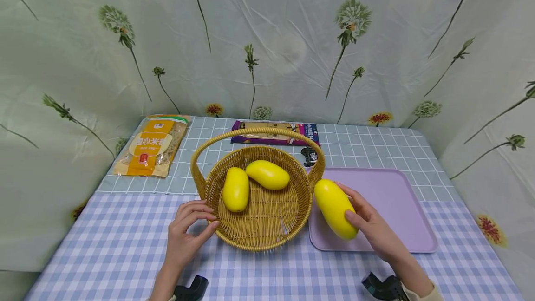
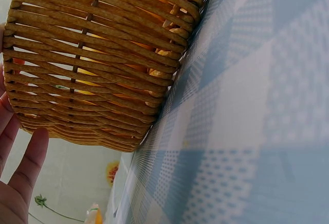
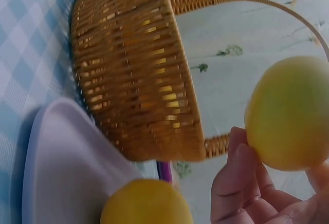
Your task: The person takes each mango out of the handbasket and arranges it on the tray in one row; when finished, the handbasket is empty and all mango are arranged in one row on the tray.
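My right hand (image 1: 378, 229) grips a smooth yellow mango (image 1: 334, 208), thumb on the near side, just right of the wicker basket's rim and above the tray. In the right wrist view, fingertips press the side of this mango (image 3: 288, 113). Another rounded yellow end (image 3: 146, 203) shows low over the tray there; the head view does not show it separately. At the basket's left rim, my left hand (image 1: 188, 229) holds the edge with fingers and thumb. The brown wicker basket (image 1: 259, 243) stands upright on the cloth, two yellow mangoes (image 1: 267, 174) inside.
A lilac tray (image 1: 388, 203) lies right of the basket, whose arched handle (image 1: 255, 130) rises above the rim. Behind stand a purple food packet (image 1: 276, 134) and a small black item (image 1: 309, 156). An orange-labelled bag (image 1: 152, 145) lies at back left.
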Demonstrator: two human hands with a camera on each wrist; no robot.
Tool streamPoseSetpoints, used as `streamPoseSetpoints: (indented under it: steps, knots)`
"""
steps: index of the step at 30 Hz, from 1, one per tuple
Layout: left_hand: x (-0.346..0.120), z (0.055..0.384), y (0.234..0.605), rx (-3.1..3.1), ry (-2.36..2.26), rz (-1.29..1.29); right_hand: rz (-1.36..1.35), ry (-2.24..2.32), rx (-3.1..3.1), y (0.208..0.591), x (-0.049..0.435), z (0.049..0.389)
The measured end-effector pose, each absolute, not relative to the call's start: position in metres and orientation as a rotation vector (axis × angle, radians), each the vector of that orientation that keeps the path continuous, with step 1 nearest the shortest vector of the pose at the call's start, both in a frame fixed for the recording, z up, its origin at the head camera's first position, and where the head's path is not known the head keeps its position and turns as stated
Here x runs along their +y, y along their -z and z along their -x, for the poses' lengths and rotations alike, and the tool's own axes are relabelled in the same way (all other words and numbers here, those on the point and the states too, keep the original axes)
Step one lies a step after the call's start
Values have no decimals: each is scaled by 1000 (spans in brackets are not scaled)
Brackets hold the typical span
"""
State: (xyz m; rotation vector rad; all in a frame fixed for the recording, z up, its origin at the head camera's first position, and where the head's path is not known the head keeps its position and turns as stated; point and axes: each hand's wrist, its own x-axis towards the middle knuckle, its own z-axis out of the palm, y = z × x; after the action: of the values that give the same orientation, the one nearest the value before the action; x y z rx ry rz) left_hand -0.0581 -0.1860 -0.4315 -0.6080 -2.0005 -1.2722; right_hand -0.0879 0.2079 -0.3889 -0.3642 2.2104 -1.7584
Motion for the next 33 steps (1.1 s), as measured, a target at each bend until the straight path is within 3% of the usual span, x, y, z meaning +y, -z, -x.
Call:
streamPoseSetpoints:
  steps: [33]
  knots:
    - [-186, 58, 432, -2011, 1271, 599, -147, 1591, 2630, 414, 256, 114]
